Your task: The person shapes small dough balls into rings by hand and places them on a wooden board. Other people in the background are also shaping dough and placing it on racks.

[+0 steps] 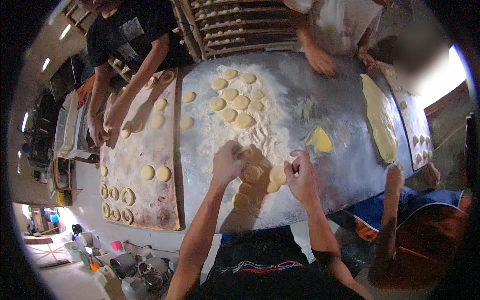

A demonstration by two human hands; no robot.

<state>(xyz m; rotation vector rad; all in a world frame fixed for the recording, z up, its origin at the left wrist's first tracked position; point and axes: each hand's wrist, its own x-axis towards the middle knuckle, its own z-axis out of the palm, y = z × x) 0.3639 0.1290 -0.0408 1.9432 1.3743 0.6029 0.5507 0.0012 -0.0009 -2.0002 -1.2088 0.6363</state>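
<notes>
My left hand [230, 161] is curled on a pale dough piece [245, 151] in the flour at the table's middle, its fingertips partly hidden. My right hand [300, 169] is bent with thumb and fingers slightly apart, beside a round dough disc [278, 175]. Between and below my hands, several flattened discs [240, 200] lie in shadow on the floured metal table [205, 140]. Farther forward, several more discs [241, 103] rest on loose flour [260, 125]. A yellow smear [320, 140] is to the right of them.
A wooden board [137, 150] with rings and discs adjoins on the left, a co-worker's hands [107, 125] over it. Another person's hand [320, 60] is across the table. A long dough strip [380, 117] lies right, near another co-worker's hand [394, 175]. Loaded racks [225, 25] stand behind.
</notes>
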